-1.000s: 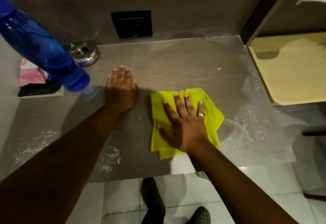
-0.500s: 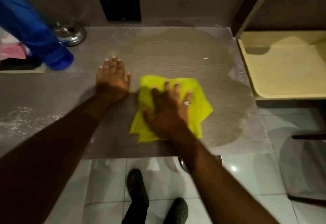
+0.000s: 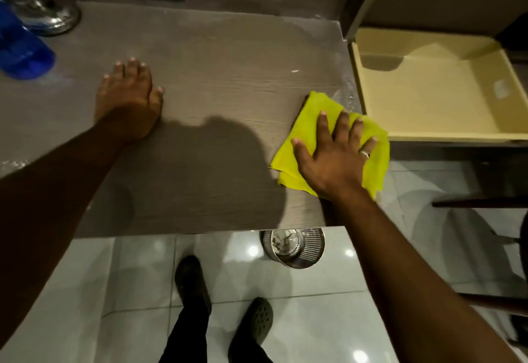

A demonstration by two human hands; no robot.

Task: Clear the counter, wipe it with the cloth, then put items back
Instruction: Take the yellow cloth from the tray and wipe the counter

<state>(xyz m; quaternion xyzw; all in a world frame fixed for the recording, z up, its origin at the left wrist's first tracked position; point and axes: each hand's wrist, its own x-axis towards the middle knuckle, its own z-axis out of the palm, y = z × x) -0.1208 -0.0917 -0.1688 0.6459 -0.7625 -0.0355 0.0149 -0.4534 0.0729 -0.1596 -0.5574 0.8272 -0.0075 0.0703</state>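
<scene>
The crumpled yellow-green cloth (image 3: 311, 128) lies under the right hand (image 3: 334, 159), its grip spread flat, fingers splayed.

1. The right hand (image 3: 334, 156), flat on the cloth (image 3: 311, 122), now sits at the counter's (image 3: 223, 76) right edge, no longer near the middle.
2. The cloth overhangs that edge, close to the tray (image 3: 445, 134).
3. The gap to the left hand (image 3: 128, 102) is wider.
</scene>
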